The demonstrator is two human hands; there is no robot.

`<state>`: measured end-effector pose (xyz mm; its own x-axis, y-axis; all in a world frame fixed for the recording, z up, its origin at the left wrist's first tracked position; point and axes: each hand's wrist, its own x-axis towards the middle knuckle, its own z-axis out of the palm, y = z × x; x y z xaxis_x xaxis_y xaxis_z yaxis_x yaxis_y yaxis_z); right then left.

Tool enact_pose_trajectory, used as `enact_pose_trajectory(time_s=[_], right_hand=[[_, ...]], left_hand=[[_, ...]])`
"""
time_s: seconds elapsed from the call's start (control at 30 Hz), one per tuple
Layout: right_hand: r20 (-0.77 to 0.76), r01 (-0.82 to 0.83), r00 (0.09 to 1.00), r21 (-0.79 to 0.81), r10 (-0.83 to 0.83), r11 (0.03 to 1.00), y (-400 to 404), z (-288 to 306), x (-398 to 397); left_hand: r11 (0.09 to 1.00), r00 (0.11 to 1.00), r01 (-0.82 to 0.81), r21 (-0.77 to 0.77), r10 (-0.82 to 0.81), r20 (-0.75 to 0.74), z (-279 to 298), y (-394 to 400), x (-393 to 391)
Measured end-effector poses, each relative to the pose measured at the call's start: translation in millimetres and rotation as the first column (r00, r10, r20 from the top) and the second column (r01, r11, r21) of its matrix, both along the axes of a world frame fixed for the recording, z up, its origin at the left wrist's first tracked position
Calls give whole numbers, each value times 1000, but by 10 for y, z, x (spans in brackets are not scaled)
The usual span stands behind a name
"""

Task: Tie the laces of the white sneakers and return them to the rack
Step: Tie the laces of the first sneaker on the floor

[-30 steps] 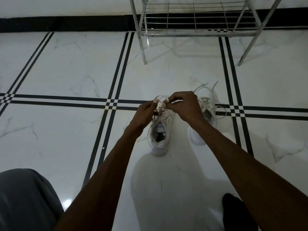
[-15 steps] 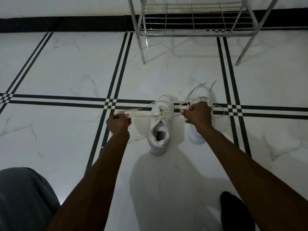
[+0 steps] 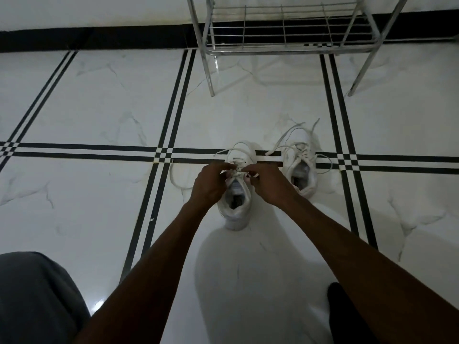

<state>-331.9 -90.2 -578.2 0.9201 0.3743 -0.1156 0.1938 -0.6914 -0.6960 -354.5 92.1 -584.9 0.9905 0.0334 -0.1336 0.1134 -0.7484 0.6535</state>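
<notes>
From the head view, I have both hands down at the near sneaker, which stands on the white tiled floor with its heel toward me and toe pointing to the far rack. My left hand and right hand meet over the top eyelets, each grip pinched on part of the near sneaker's laces. The fingertips are curled over the knot area, so I cannot tell exactly which strand each one holds. One loose loop trails out left across the floor, and another arcs over the toe.

The second sneaker sits just to the right and slightly farther off, its laces loose and sprawled across the black tile lines; I judge it not yet tied. The wire rack stands well apart at the far side, its visible shelf bare.

To do this step well, I judge I should keep the crossing snug against the tongue while forming the loops, so that slack does not creep back. Pulling the two loops evenly outward, low and level, should seat the bow without tipping the light shoe. I would also watch the long left-hand loop so that it does not snag under my wrist.
</notes>
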Motion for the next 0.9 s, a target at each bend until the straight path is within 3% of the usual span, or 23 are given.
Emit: enact_pose_trajectory(time_s=[0.13, 0.23, 0.33, 0.47, 0.57, 0.67, 0.8, 0.9], right_hand=[[-20, 84, 996, 60, -83, 995, -21, -7, 17], [-14, 98, 995, 94, -97, 991, -79, 15, 77], [38, 93, 995, 19, -94, 995, -136, 43, 136], [25, 88, 996, -169, -85, 982, -99, -68, 11], [24, 50, 999, -233, -46, 971, -96, -49, -3], [36, 15, 999, -188, -9, 982, -143, 30, 62], [33, -21, 999, -147, 26, 989, -129, 25, 53], [12, -19, 1000, -97, 20, 995, -100, -8, 65]], left_hand=[[997, 996, -74, 35, 73, 48, 19, 29, 3], [973, 994, 3, 233, -28, 105, 14, 68, -13], [918, 978, 83, 388, -149, 143, -34, 159, -70], [880, 980, 34, 473, -123, 158, -172, 278, -154], [920, 992, -15, 391, -36, 122, -167, 213, -185], [969, 999, -44, 244, 45, -2, -114, 141, -223], [983, 999, -37, 177, 41, -21, -101, 111, -290], [973, 999, 19, 230, -30, 44, -68, 87, -240]])
